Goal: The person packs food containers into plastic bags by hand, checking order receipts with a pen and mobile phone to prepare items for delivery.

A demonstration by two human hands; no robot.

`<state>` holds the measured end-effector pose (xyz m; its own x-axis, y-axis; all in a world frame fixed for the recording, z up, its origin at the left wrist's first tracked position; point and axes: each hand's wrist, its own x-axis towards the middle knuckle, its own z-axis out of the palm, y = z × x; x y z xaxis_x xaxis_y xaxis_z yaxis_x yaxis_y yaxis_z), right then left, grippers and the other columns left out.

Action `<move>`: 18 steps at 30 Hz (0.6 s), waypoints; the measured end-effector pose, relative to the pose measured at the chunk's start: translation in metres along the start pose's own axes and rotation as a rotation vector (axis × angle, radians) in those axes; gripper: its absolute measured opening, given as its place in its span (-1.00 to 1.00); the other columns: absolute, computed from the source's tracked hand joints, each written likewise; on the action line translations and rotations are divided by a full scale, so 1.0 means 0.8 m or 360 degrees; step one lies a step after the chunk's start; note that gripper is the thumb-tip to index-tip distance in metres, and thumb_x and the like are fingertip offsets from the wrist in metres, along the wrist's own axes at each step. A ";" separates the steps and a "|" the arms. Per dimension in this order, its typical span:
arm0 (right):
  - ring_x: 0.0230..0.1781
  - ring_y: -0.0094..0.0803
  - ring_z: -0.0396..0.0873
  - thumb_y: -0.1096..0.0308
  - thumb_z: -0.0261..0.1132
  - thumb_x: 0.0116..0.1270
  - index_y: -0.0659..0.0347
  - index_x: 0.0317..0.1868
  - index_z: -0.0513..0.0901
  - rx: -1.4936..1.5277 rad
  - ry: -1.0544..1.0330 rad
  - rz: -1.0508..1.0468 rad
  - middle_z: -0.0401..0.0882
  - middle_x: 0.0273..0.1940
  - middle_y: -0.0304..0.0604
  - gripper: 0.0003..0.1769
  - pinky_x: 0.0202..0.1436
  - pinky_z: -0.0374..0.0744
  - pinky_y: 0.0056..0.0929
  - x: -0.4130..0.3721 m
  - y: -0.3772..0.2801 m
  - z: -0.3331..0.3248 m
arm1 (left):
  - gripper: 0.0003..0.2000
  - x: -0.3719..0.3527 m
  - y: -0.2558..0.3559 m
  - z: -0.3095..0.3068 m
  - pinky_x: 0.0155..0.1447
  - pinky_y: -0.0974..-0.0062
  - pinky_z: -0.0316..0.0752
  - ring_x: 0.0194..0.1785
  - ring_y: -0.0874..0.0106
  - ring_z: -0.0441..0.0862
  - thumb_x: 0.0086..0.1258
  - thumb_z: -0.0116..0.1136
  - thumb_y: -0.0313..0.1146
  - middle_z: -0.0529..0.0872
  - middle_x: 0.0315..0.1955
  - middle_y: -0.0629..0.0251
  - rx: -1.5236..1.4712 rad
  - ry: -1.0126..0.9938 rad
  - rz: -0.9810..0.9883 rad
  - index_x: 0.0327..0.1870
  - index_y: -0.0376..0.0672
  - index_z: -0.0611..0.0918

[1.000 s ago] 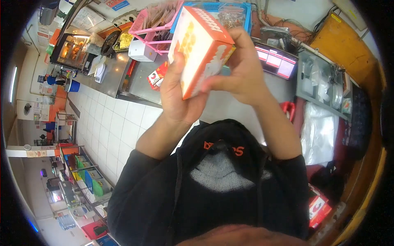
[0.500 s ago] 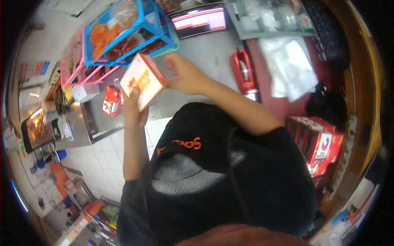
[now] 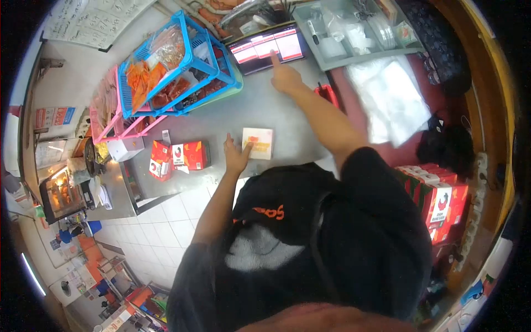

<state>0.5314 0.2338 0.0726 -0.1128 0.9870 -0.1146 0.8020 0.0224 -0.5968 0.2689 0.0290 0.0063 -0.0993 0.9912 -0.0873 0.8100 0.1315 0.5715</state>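
A white box with orange and yellow lettering (image 3: 258, 143) lies on the grey metal counter (image 3: 213, 122). My left hand (image 3: 237, 156) is at its left side, fingers spread, with the thumb reaching onto the box's edge. Farther forward, my right hand (image 3: 287, 78) points with a stretched index finger at a lit tablet screen (image 3: 266, 48). The fingertip overlaps the screen's lower part; whether it touches cannot be told. Nothing shows in the right hand, and its other fingers are curled. Red printed cartons (image 3: 189, 156) rest on the counter left of my left hand.
Stacked blue baskets (image 3: 189, 55) and a pink basket (image 3: 113, 119) hold bagged items at the left. A red device (image 3: 327, 94) is partly behind my right forearm. Clear plastic bags (image 3: 390, 102), a divided grey tray (image 3: 359, 39) and stacked red boxes (image 3: 441, 205) are at the right.
The white box has gone from my raised hands to the counter. My right hand has left it and moved forward to the screen. My left hand has loosened and shifted right.
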 end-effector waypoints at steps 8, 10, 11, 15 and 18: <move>-0.17 0.01 0.65 0.32 0.19 0.23 0.14 0.35 0.34 0.0010 0.0165 0.0221 0.63 -0.12 0.09 -0.37 -0.10 0.59 -0.03 0.037 0.018 0.044 | -0.44 -0.109 -0.016 -0.064 -0.04 0.31 0.46 0.06 0.23 0.48 0.28 0.29 -0.34 0.43 0.12 0.07 -0.0237 -0.0039 -0.0231 0.28 -0.23 0.35; -0.21 0.00 0.64 0.33 0.21 0.18 0.19 0.20 0.50 0.0051 0.0335 0.0283 0.64 -0.17 0.05 -0.48 -0.11 0.59 -0.05 0.022 0.037 0.095 | -0.49 -0.144 -0.031 -0.064 -0.05 0.34 0.46 0.01 0.25 0.51 0.28 0.27 -0.38 0.46 0.07 0.10 -0.0250 0.0015 -0.0350 0.24 -0.24 0.38; -0.22 -0.04 0.63 0.37 0.24 0.14 0.20 0.20 0.51 0.0089 0.0518 0.0176 0.63 -0.21 0.01 -0.45 -0.13 0.57 -0.06 0.014 0.049 0.117 | -0.53 -0.162 -0.045 -0.065 -0.07 0.35 0.46 -0.03 0.26 0.53 0.27 0.26 -0.41 0.48 0.03 0.10 -0.0211 0.0018 -0.0379 0.19 -0.25 0.42; -0.27 -0.12 0.60 0.44 0.26 0.07 0.24 -0.01 0.63 0.0337 0.0850 -0.0010 0.61 -0.30 -0.07 -0.60 -0.23 0.51 -0.11 -0.011 0.061 0.139 | -0.81 -0.237 -0.085 -0.071 -0.21 0.39 0.45 -0.17 0.27 0.55 0.25 0.23 -0.45 0.56 -0.17 0.17 -0.0031 -0.0107 -0.0530 -0.18 -0.24 0.49; -0.33 -0.17 0.59 0.44 0.26 0.08 0.22 0.04 0.61 0.0460 0.0916 0.0005 0.59 -0.34 -0.12 -0.57 -0.29 0.46 -0.14 -0.002 0.057 0.141 | -0.82 -0.300 -0.150 -0.059 -0.14 0.34 0.48 -0.13 0.25 0.57 0.40 0.12 -0.34 0.58 -0.13 0.16 -0.0207 -0.0426 -0.0965 -0.15 -0.27 0.54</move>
<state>0.5016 0.2148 -0.0440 0.2864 0.9163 0.2800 0.6026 0.0549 -0.7962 0.1685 -0.2242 -0.0030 -0.3543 0.7063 -0.6129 0.5783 0.6805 0.4499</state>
